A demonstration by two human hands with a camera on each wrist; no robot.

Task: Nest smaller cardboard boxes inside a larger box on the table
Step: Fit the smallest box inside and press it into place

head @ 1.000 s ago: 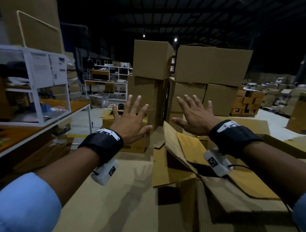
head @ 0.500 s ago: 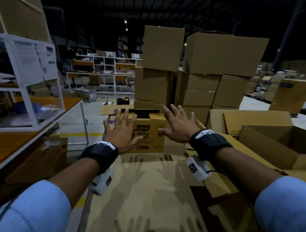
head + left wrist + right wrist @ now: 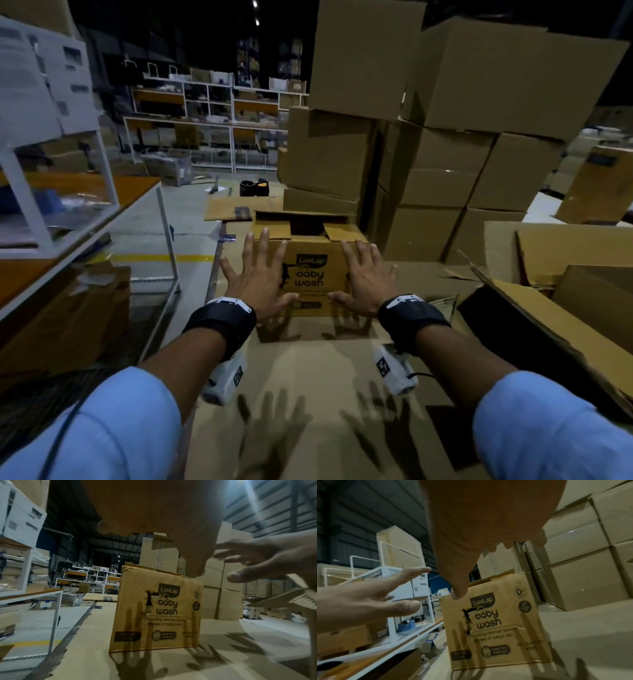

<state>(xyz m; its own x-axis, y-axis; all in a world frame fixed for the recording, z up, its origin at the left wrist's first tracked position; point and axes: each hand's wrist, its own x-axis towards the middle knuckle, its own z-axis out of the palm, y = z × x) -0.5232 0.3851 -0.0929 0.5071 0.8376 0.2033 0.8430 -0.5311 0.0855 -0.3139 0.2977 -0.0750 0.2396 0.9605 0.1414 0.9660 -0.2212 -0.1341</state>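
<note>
I have both hands out in front of me over the cardboard-covered tabletop (image 3: 308, 370), palms down, fingers spread wide and straight, gripping nothing. My left hand (image 3: 257, 277) is at the left front edge of the small printed box (image 3: 310, 274), and my right hand (image 3: 367, 279) is at its right front edge. From the head view the fingers overlap the box front, but I cannot tell whether they touch it; both wrist views show clear space between my fingers and the carton.

The small printed box stands upright on the tabletop toward its far edge, with "LuvLap baby wash" on the side facing me and a ragged dark tear (image 3: 148, 599) just left of the lettering. Its top flaps (image 3: 274, 229) are open, and I see a dark interior between them.

To my right lies a larger open box (image 3: 534, 329), its long flap stretched toward me and its inside in shadow. It is well apart from the small one.

Behind the small box rises a stack of plain brown cartons (image 3: 445, 164), several rows high. On my left is a white metal rack (image 3: 51, 137) with paper sheets stuck on it, standing on an orange-topped bench (image 3: 102, 185). White shelving (image 3: 205, 113) lines the far wall. Shadows of both hands fall on the cardboard below my wrists.
</note>
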